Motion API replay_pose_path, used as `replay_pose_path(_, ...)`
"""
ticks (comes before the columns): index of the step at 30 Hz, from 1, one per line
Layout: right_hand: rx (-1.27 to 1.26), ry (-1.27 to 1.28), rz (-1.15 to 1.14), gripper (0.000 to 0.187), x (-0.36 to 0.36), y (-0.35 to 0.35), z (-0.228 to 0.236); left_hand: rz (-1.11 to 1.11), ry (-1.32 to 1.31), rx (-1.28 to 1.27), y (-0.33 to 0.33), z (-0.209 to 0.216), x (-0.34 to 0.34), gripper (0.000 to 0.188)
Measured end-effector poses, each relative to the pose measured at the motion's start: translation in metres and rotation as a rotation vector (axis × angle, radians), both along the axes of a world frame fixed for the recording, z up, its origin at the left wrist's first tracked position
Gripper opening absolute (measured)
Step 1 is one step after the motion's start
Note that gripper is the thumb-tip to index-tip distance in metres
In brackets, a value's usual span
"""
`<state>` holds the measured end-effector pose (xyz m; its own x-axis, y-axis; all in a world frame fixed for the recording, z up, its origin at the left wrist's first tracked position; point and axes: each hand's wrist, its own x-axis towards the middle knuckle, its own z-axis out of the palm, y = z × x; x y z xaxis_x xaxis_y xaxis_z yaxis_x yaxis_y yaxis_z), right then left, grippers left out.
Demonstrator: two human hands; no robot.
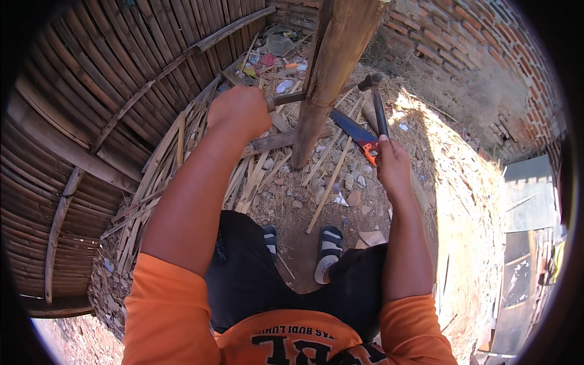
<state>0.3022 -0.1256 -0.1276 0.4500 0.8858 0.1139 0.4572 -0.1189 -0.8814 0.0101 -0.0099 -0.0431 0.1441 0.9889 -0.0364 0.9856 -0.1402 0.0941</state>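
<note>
Wooden post between two full hands
Its long axis leans right toward the top; the left hand, nearer, grips a dark blade reaching its left edge; the right hand holds a hammer on its right.

The post at one o'clock is coloured brown; at two, the saw is coloured blue and orange, the hammer dark. The slatted wall at ten is brown-striped; the orange shirt at six is black-lettered.
</note>
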Motion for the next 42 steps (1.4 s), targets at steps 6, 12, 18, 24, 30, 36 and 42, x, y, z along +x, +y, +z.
replay_pose_path(6,0.275,0.137,0.001,0.044,-0.006,-0.007,0.040,0.027,-0.034,0.029,-0.012,0.006,-0.007,0.035)
replay_pose_path(12,0.000,-0.040,-0.063,0.046,-0.003,0.005,-0.008,-0.034,-0.008,0.033,-0.006,0.003,0.012,0.029)
replay_pose_path(18,0.281,0.148,0.030,0.040,-0.014,0.000,0.019,0.016,0.007,0.030,-0.015,0.011,0.005,0.030)
replay_pose_path(24,0.117,0.035,0.013,0.041,-0.012,0.009,-0.007,-0.028,0.014,0.036,-0.004,0.002,0.009,0.034)
replay_pose_path(30,0.284,0.100,0.048,0.039,-0.017,0.009,-0.017,0.013,0.032,-0.022,-0.019,0.016,0.004,0.035)
replay_pose_path(36,0.109,0.086,0.022,0.044,-0.017,0.003,0.013,0.016,0.032,-0.008,-0.010,0.008,0.007,0.034)
replay_pose_path(42,-0.002,-0.121,0.112,0.043,-0.009,0.015,-0.034,0.026,0.032,-0.008,-0.014,0.013,0.006,0.034)
